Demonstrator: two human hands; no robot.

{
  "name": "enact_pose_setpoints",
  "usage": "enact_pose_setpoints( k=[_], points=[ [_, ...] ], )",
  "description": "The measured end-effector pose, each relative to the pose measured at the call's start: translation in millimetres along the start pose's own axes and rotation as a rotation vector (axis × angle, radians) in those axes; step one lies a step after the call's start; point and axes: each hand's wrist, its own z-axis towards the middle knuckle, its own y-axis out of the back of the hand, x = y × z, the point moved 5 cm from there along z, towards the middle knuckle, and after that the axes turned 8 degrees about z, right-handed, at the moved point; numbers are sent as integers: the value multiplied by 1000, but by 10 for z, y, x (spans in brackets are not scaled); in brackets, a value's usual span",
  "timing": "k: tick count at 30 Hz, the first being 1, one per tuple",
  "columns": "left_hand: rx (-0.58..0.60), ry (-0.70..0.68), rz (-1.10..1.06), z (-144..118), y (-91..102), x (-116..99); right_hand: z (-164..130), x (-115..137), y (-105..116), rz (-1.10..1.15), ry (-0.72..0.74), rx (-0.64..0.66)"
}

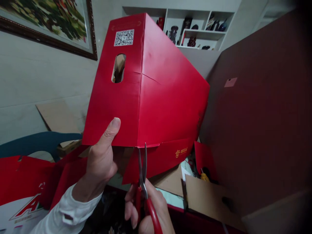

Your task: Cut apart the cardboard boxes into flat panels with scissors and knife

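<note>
A large red cardboard box (168, 91) fills the middle of the view, tilted, with a printed QR code (124, 37) and an oval handle hole (119, 68) on its narrow side. My left hand (102, 156) grips that side's lower edge, thumb outside and fingers hidden behind. In my right hand (151, 208) are red-handled scissors (143, 182), held upright. Their blades are slightly parted, and the tips meet the box's bottom edge at the corner. A red flap (158, 159) with gold lettering hangs below that edge.
Flat brown cardboard (209, 198) lies at the lower right near a yellow-handled tool (204, 176). A red and white box (24, 195) stands lower left, beside a teal chair back (41, 139). A tall brown panel (263, 117) rises on the right. Shelves (195, 19) hold ornaments behind.
</note>
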Motion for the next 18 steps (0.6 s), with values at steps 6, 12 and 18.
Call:
enact_pose_setpoints(
  k=[6, 12, 18],
  points=[
    [-6, 69, -16, -151, -35, -64, -62, 240, -2, -82, 102, -78],
    [-9, 86, -12, -277, -86, -129, -44, 424, -27, -85, 75, -125],
    [43, 112, -22, -315, -123, -125, -54, 595, -46, -40, 117, -122]
  ],
)
